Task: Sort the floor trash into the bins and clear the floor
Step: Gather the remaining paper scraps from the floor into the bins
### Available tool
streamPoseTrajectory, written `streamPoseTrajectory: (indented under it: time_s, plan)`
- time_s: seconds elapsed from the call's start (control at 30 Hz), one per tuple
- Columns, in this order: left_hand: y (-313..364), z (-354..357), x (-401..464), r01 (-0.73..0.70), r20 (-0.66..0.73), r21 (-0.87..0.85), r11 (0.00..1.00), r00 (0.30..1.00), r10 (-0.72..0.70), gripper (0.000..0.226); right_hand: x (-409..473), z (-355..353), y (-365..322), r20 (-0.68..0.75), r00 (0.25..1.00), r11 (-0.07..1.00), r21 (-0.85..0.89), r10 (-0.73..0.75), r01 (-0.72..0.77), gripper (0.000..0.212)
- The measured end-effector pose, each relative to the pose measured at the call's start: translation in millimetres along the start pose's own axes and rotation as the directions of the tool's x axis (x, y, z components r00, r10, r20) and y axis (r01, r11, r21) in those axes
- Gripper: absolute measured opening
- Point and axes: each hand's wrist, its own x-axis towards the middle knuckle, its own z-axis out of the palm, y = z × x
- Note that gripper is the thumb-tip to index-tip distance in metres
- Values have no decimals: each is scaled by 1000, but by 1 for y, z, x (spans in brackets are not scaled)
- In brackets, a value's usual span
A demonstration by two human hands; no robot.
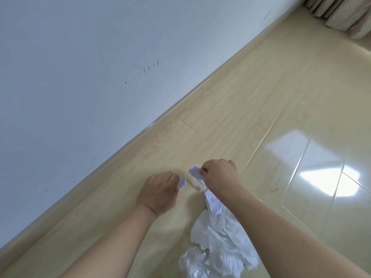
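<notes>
My left hand (pixel 160 192) hovers low over the pale wood floor (pixel 251 97), fingers curled round a small piece of white paper (pixel 182 183). My right hand (pixel 219 175) grips a larger crumpled white paper or tissue (pixel 212 201) that sticks out above the knuckles and hangs down below the wrist. Between the two hands a pale fluffy scrap (pixel 195 183) lies on the floor. Below my right forearm sits a heap of crumpled white paper (pixel 224 241) with crinkled clear plastic (pixel 192 261) at its front.
A grey-white wall (pixel 90 77) with a wooden skirting board (pixel 180 103) runs diagonally at the left. Patterned curtain fabric (pixel 339 15) hangs at the top right corner. Bright window glare lies on the floor at the right.
</notes>
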Motion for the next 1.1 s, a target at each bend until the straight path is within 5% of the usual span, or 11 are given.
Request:
streamPoseTrajectory:
  time_s: [0.17,0.33,0.4,0.53,0.7,0.93,1.1]
  plan:
    - [11,-15,5,123,161,4,992,979,-122,37,-49,-40,11,-43,995,973,216,93,-82,34]
    - [51,-58,25,366,325,-34,930,884,-336,27,-109,-76,48,-31,981,858,490,191,-152,21]
    - [80,-81,34,316,336,-5,949,894,-296,27,-139,-89,67,33,979,782,596,202,-182,52]
    - [166,-131,59,92,525,138,986,837,-152,20,-202,-99,113,5,975,803,566,220,-184,13]
    - [298,-158,73,-148,555,173,974,832,28,21,-291,-113,188,10,932,754,585,361,-298,9]
    - [526,-118,49,-243,523,-238,940,784,335,16,-444,-112,340,30,661,473,674,750,-567,31]
    - [678,-67,-2,-259,543,-434,863,689,480,14,-539,-89,409,76,311,198,623,947,-757,27]
